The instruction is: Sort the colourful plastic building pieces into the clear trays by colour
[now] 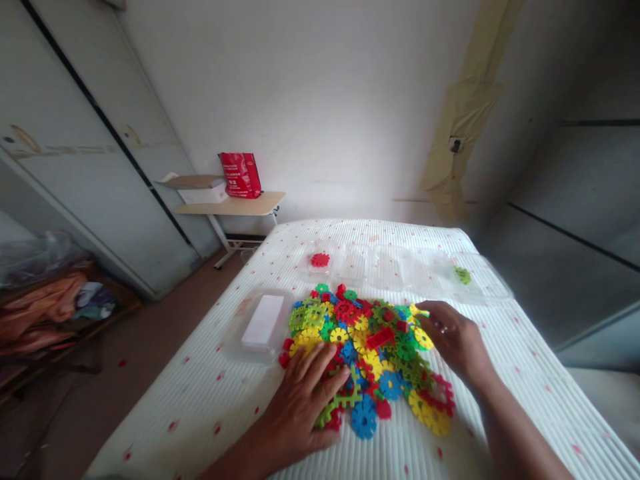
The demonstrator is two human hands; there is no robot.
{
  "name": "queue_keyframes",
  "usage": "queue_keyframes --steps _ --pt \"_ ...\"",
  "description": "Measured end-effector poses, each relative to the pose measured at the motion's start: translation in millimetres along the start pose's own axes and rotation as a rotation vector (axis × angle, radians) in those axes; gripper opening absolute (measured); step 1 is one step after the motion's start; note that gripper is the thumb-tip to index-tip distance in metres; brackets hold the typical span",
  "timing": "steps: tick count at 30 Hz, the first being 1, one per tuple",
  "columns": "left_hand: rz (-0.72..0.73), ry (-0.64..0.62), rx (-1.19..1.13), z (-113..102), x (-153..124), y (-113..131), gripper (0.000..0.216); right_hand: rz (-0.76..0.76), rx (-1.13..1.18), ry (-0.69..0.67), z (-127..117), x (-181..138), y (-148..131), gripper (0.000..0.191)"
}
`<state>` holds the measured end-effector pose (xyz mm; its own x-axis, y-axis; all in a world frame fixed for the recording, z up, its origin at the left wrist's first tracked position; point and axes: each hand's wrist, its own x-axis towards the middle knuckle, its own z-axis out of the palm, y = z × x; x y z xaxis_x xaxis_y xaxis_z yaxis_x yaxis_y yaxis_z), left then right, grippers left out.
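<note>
A heap of flat plastic snowflake pieces (373,347) in red, yellow, green and blue lies on the white bedsheet (200,400). My left hand (305,393) rests flat on the heap's near left side, fingers stretched out. My right hand (453,337) sits at the heap's right edge, its fingers curled onto a yellow piece (419,311). Beyond the heap stand clear plastic containers (395,267). One red piece (320,260) lies in the leftmost one and one green piece (463,275) in the rightmost.
A clear box with a white lid (260,323) lies left of the heap. A small side table (235,207) with a red bag (241,175) and a white box stands by the wall. Clothes (45,307) are piled at the left.
</note>
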<state>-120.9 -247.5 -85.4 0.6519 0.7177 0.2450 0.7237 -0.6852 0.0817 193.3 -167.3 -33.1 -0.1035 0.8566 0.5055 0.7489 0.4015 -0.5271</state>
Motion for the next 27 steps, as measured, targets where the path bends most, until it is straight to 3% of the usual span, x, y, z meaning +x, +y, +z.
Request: queue_keyframes --steps 5,11,15,20,27 --pt "-0.013 0.044 -0.017 15.8 36.0 8.1 0.081 0.037 -0.033 -0.007 8.1 0.2 15.9 0.027" --pt "0.045 0.107 -0.102 1.7 58.6 10.3 0.083 0.092 -0.024 0.002 9.4 0.6 24.4 0.027" --pt "-0.042 0.307 -0.163 -4.9 53.4 -0.7 0.058 0.032 -0.093 -0.032 17.0 1.0 18.3 0.025" --pt "-0.214 0.609 -0.256 5.3 39.2 -14.8 0.027 -0.033 -0.379 -0.143 31.1 15.6 -7.6 0.027" --pt "-0.243 0.645 -0.315 9.3 40.0 -17.2 0.016 0.099 -0.697 -0.473 52.2 41.9 -48.1 0.037"
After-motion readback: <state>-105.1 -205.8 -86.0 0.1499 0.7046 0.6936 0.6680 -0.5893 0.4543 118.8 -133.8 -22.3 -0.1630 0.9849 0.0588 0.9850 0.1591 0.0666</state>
